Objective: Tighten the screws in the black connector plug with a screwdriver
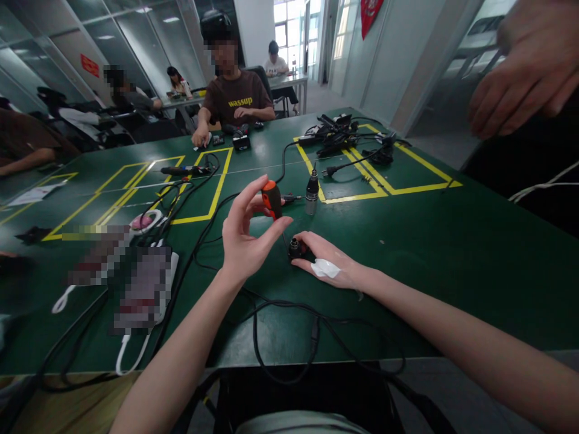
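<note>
Between the thumb and fingers of my left hand is a screwdriver with an orange and black handle. Its thin shaft slants down toward a small black round part; whether the tip touches it I cannot tell. My right hand, with a white patch near the thumb, grips that part low over the table. Just beyond stands a small upright bottle-like thing with a black pointed top and a clear lower half. A dark slim tool lies beside it, partly behind my left hand.
Black cables loop across the green table near me. Two phone-like devices with white cables lie at left. A heap of black cords and plugs sits at the back. A person sits opposite; another person's hand hangs at upper right.
</note>
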The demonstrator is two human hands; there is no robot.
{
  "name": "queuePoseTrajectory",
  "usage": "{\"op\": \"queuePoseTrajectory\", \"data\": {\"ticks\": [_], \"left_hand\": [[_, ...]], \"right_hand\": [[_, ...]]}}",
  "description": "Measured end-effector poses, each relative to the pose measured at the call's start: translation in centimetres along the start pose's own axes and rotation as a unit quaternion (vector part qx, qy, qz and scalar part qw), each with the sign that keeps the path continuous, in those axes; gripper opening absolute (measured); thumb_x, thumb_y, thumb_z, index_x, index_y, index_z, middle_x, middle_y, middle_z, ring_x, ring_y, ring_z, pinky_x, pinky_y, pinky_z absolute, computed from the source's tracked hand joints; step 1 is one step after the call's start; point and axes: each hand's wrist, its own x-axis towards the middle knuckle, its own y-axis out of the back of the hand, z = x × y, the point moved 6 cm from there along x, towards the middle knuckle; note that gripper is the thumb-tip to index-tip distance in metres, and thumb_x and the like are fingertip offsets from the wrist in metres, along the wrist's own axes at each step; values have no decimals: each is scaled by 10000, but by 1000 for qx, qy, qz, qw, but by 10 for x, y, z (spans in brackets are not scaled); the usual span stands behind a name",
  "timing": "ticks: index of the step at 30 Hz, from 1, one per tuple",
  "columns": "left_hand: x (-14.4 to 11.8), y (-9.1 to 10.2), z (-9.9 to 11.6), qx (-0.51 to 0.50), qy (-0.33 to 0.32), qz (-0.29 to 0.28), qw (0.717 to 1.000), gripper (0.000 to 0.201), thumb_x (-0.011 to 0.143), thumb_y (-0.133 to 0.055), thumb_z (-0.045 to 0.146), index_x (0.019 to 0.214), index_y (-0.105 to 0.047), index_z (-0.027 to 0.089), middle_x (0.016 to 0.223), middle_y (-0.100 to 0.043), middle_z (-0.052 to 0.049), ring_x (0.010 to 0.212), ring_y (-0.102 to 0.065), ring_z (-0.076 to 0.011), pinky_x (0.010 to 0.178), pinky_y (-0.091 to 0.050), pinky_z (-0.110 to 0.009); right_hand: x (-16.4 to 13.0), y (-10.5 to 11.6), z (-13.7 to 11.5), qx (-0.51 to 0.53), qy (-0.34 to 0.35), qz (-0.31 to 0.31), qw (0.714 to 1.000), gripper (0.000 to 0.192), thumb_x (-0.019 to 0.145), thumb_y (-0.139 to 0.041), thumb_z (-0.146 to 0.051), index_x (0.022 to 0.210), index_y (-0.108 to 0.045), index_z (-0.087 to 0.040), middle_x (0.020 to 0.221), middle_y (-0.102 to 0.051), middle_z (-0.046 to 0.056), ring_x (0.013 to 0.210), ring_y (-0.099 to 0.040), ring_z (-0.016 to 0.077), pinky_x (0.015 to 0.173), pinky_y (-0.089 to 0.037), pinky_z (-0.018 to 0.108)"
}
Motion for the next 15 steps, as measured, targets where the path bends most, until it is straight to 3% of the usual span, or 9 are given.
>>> {"op": "queuePoseTrajectory", "data": {"ticks": [3, 9, 15], "left_hand": [[0, 1, -1, 6, -1, 9, 1000, 710, 894, -867, 337, 1522, -535, 327, 1342, -722, -60, 963, -748, -138, 814, -640, -221], [-1, -2, 3, -17, 4, -6, 1000, 624, 973, -769, 269, 1538, -509, 322, 1321, -727, -57, 929, -781, -132, 888, -660, -262], [1, 1, 0, 12, -16, 4, 1000, 723, 883, -876, 351, 1515, -525, 325, 1305, -744, -50, 986, -759, -148, 832, -639, -227]], "right_hand": [[0, 1, -1, 0, 2, 0, 1000, 273, 961, -719, -290, 1195, -605, -209, 1077, -690, 100, 988, -654, 279, 919, -568, 459], [0, 0, 0, 0, 0, -1, 1000, 265, 958, -723, -289, 1181, -603, -210, 1065, -689, 94, 973, -653, 274, 914, -570, 461], [0, 0, 0, -1, 0, -3, 1000, 280, 956, -721, -288, 1200, -610, -206, 1077, -692, 100, 981, -653, 275, 914, -569, 461]]}}
